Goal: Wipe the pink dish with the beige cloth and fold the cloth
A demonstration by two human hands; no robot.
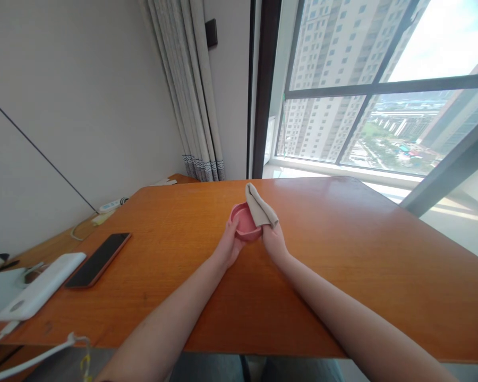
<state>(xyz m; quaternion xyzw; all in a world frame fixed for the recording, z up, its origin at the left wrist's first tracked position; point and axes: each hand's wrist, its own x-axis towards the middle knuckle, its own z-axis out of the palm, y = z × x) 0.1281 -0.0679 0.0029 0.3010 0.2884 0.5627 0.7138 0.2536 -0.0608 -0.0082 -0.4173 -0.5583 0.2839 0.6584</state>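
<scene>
The tabletop (362, 239) right of the right hand (274, 243) permits passage. Leftward, a phone (99, 261) and white power bank (43, 285) obstruct.

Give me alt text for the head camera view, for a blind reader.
A person's left hand holds a shallow pink dish over a wooden table while the right hand holds a beige cloth at its rim. To the left lie a smartphone and a white power bank; beyond are a curtain and a window.
</scene>
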